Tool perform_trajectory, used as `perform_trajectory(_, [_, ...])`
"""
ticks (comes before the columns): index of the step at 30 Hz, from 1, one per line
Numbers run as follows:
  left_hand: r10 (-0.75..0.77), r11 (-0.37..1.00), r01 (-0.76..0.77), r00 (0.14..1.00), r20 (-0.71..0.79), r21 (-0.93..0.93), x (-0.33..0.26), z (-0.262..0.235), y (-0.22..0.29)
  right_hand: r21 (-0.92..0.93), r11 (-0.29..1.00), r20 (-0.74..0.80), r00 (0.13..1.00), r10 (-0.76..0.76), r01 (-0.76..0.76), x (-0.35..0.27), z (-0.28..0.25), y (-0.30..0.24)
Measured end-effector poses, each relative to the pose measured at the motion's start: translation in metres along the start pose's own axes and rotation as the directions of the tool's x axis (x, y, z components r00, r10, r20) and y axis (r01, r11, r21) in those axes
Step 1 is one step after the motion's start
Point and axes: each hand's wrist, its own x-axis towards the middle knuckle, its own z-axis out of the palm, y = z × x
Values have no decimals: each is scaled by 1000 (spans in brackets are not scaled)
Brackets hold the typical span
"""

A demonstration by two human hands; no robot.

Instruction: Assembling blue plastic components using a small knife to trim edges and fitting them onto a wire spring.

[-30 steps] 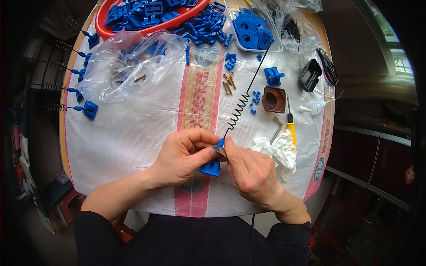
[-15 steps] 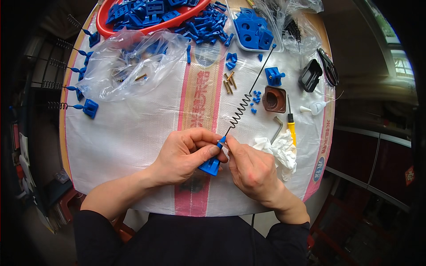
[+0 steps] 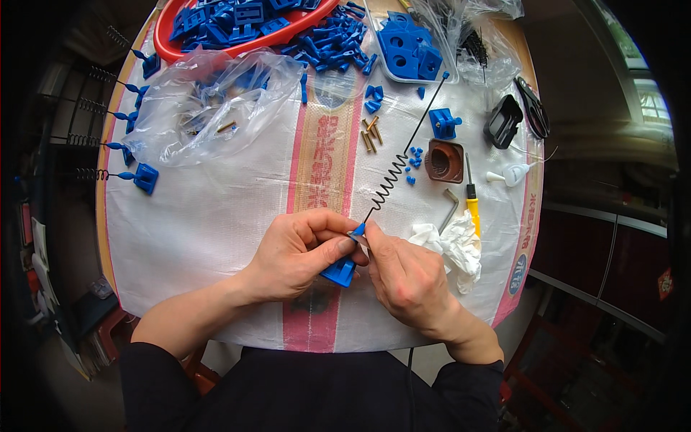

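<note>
I see my left hand point(image 3: 299, 252) pinched shut around a blue plastic block point(image 3: 339, 271), just left of the crumpled tissue point(image 3: 453, 245); my right hand point(image 3: 403, 270) grips the spring wire point(image 3: 392, 176) entering it.

Round table point(image 3: 216, 216) under white woven sheet (window point(image 3: 637, 68) upper right).

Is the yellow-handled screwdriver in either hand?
No: the yellow-handled screwdriver lies on the table beside the white tissue, apart from both hands.
</note>
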Motion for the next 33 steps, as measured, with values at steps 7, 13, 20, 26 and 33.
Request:
perform_trajectory(7, [10,1000,-10,1000,-6,7,1,0,-2,-17,1000,5,1000,1,-1,-1,0,1])
perform_trajectory(13, [15,1000,-15,1000,-17,2,0,1,-1,-15,1000,7,1000,-14,14,-1,0,0])
perform_trajectory(20, [11,1000,-11,1000,-17,-1,0,2,0,-44,999,14,1000,-16,17,0,-3,-1])
perform_trajectory(26, [6,1000,-6,1000,-10,-2,0,2,1,-78,997,36,999,-19,22,-1,-3,-2])
perform_trajectory(33, [27,1000,-27,1000,-13,3,0,2,0,-85,996,29,999,-23,26,-1,-2,-1])
